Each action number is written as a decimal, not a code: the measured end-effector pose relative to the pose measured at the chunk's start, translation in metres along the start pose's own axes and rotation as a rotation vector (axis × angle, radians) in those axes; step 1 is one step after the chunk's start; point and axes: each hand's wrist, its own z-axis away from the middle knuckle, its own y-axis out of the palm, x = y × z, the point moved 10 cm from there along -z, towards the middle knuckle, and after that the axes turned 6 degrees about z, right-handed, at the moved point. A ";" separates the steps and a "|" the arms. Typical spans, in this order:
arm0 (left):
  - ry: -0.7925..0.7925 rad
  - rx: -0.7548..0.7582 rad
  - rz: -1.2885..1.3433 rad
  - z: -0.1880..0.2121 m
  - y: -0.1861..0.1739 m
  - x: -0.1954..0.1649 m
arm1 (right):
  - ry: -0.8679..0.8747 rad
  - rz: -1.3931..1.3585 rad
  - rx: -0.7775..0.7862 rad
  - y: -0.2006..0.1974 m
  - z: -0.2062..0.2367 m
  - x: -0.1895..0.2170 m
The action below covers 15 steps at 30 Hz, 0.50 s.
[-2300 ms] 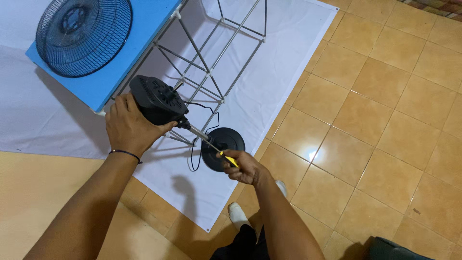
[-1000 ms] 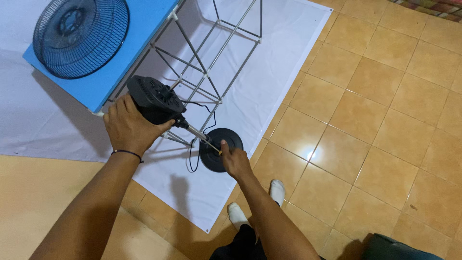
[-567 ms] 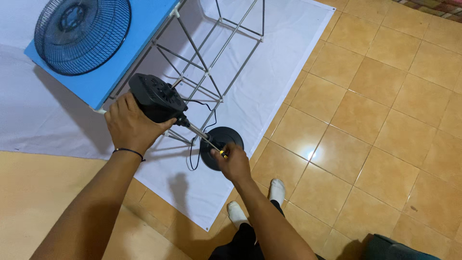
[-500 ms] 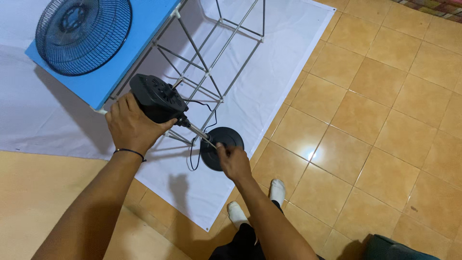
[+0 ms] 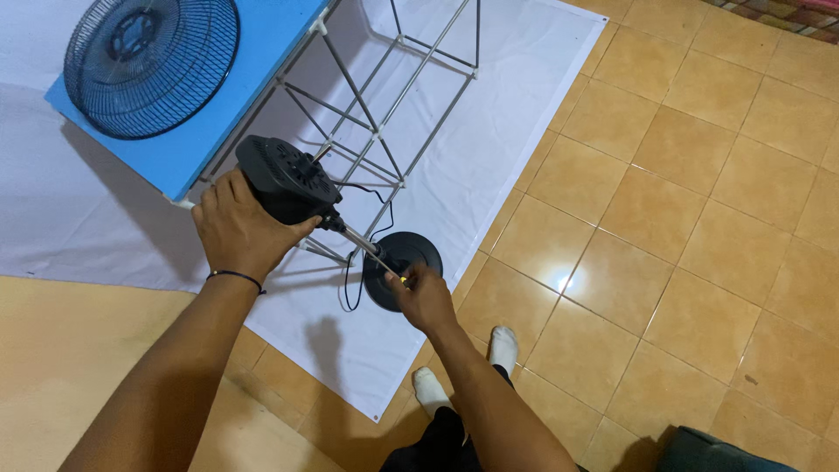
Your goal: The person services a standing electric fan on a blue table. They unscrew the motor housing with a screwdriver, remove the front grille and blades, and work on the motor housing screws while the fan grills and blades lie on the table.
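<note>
Left hand [image 5: 238,229]: clamped around the rear of the black fan motor housing [image 5: 281,177], apparently to steady the stand upright

Right hand [image 5: 421,295]: closed on a small tool with a yellow tip [image 5: 401,280], set against the lower part of the metal pole [image 5: 360,247]; the exact grip is hidden by the fingers

Fan stand: dark ribbed motor housing on top, slim chrome pole below, round black base [image 5: 404,269] resting on the white sheet [image 5: 489,131]; a thin black cord [image 5: 351,284] loops beside the pole

Counter [image 5: 253,79]: blue top on a silver wire frame [image 5: 393,131], just beside the housing, carrying a dark wire fan guard [image 5: 150,63] lying flat

Floor [image 5: 699,218]: orange-tan tiles; the person's feet in white socks [image 5: 502,345] stand near the sheet's edge
</note>
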 end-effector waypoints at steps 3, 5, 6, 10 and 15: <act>-0.034 0.047 0.021 0.000 0.003 0.003 | 0.051 0.026 0.119 0.016 -0.006 -0.014; -0.013 0.037 0.001 -0.001 0.001 0.001 | 0.066 0.058 0.142 0.022 -0.007 -0.020; -0.003 0.033 -0.009 -0.001 0.001 0.000 | 0.075 0.073 0.154 0.024 -0.007 -0.022; -0.013 0.009 0.008 0.001 -0.001 0.002 | -0.034 0.082 0.014 0.010 -0.002 -0.008; -0.004 -0.007 0.015 0.002 -0.003 0.001 | -0.064 -0.017 -0.024 0.006 0.000 0.000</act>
